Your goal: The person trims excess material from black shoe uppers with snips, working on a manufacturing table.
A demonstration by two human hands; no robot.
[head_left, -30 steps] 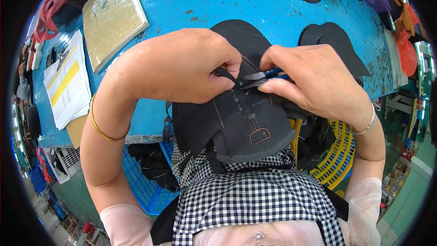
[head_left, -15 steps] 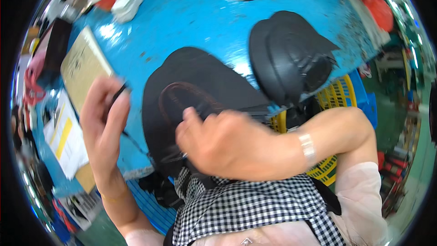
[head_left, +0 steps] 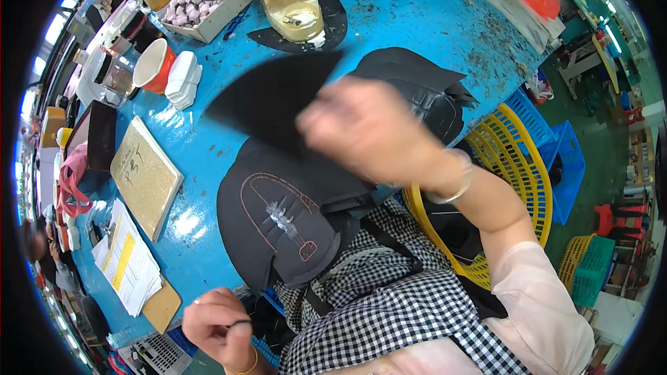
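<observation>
My right hand [head_left: 368, 125], smeared by motion, is raised over the table with its fingers closed at the edge of a flat black leather-like piece [head_left: 267, 94], which is blurred too. Below it on the table's near edge lies a stack of black shoe-upper pieces [head_left: 243, 229]. The top one carries red-brown stitching in a rounded outline and a grey smeared patch. Low at the left, beside that stack, my left hand [head_left: 219, 326] is closed, with a small dark strip [head_left: 240, 323] pinched at its fingertips. Another pile of black pieces [head_left: 410, 73] sits behind my right hand, partly covered by it.
A yellow basket [head_left: 524, 146] stands at the table's right edge, with blue crates [head_left: 566, 173] beside it. On the left are a notebook [head_left: 146, 173], papers [head_left: 128, 257] and a red-and-white bowl [head_left: 154, 66]. At the back, a glue-stained container [head_left: 288, 0] rests on a black piece.
My right hand has gone up and away from the stitched stack, with a black piece lifted in it. My left hand has dropped toward the near edge. The view has shifted.
</observation>
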